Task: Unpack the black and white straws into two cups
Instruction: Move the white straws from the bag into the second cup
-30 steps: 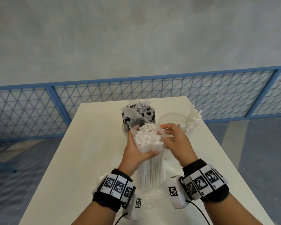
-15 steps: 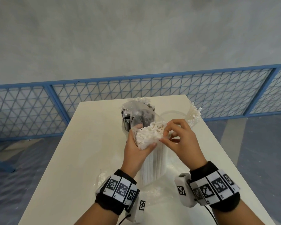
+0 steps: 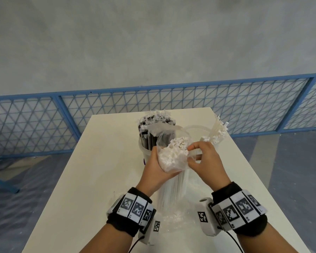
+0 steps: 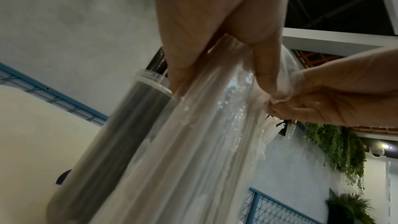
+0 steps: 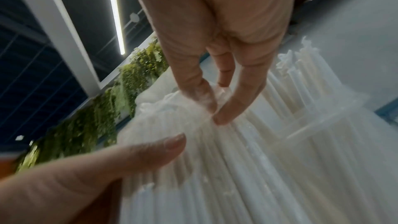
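Our left hand [image 3: 154, 171] grips an upright bundle of white straws in clear plastic wrap [image 3: 171, 183] above the white table [image 3: 91, 172]; our right hand [image 3: 206, 161] pinches the wrap's top. Behind stand a clear cup of black straws [image 3: 148, 138] and a clear cup of white straws [image 3: 215, 132].

Bare bench [image 3: 102, 161] lies open to my left; ahead, two cups [image 3: 144, 146] of upright straws [image 3: 217, 128] block the way
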`<control>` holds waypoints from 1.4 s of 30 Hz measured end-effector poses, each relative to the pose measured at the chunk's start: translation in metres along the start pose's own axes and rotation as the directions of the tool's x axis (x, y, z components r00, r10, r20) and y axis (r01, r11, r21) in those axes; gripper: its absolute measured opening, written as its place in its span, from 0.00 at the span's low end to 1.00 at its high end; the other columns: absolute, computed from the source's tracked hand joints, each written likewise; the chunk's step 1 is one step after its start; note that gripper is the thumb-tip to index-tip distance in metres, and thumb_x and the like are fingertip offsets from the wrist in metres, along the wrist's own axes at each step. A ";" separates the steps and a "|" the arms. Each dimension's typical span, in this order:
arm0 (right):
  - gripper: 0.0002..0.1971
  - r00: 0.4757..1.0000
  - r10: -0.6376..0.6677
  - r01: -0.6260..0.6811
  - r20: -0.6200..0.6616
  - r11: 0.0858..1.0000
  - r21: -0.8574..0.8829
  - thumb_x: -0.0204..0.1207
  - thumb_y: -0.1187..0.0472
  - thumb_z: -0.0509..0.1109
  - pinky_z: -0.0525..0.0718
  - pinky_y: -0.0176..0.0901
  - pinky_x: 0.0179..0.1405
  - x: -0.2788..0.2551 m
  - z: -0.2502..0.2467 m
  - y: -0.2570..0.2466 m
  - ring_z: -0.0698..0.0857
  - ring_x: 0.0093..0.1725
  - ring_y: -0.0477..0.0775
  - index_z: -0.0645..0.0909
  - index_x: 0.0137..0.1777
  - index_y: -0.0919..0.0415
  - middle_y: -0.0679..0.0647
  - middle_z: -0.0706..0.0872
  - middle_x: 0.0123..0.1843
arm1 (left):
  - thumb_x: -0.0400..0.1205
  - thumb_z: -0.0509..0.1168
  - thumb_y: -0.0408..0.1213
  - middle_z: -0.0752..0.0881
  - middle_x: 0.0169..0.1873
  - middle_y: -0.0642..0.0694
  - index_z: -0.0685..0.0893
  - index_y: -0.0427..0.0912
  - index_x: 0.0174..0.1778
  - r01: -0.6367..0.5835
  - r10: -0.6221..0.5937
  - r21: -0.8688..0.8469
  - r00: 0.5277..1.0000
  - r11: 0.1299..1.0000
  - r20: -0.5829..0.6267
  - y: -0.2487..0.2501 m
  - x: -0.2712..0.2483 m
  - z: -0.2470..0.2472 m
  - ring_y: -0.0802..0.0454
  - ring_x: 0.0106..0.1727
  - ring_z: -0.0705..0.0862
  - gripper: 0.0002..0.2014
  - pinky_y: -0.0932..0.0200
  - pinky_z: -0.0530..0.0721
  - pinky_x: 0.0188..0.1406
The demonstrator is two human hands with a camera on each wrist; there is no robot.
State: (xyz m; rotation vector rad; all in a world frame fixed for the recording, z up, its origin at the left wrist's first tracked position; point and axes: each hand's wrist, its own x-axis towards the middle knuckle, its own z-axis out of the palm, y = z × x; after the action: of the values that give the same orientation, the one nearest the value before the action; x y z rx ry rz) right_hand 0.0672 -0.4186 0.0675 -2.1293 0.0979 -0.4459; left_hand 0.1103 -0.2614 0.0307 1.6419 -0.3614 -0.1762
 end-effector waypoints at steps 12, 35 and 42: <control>0.21 0.989 0.118 -0.137 0.084 0.949 0.282 0.74 0.74 0.64 0.80 0.26 0.41 0.004 0.000 -0.001 0.86 0.43 0.44 0.73 0.64 0.56 0.51 0.90 0.45 | 0.61 0.82 0.28 0.77 0.63 0.56 0.64 0.53 0.67 -0.039 0.041 -0.044 0.999 0.998 0.035 -0.002 0.002 0.000 0.71 0.61 0.80 0.45 0.70 0.82 0.52; 0.31 0.974 -0.169 0.173 0.152 0.985 -0.013 0.66 0.59 0.78 0.74 0.18 0.50 0.012 0.013 0.003 0.77 0.58 0.42 0.72 0.69 0.57 0.48 0.76 0.62 | 0.63 0.80 0.28 0.83 0.63 0.49 0.70 0.44 0.73 0.016 -0.016 -0.108 1.000 0.994 0.004 -0.018 0.004 -0.008 0.57 0.64 0.83 0.42 0.61 0.85 0.55; 0.30 0.972 -0.129 0.120 0.197 0.991 0.057 0.63 0.62 0.81 0.76 0.20 0.46 0.015 0.013 0.016 0.77 0.52 0.41 0.75 0.65 0.58 0.48 0.76 0.58 | 0.58 0.82 0.36 0.82 0.66 0.45 0.68 0.46 0.72 0.021 -0.017 -0.106 0.999 0.994 0.035 -0.020 0.003 -0.007 0.50 0.67 0.82 0.46 0.49 0.83 0.63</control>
State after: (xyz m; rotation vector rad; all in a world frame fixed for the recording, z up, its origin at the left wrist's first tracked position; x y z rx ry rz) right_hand 0.0871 -0.4213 0.0521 -2.1306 -0.1599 -0.3007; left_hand 0.1178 -0.2544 0.0115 1.5394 -0.3565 -0.2338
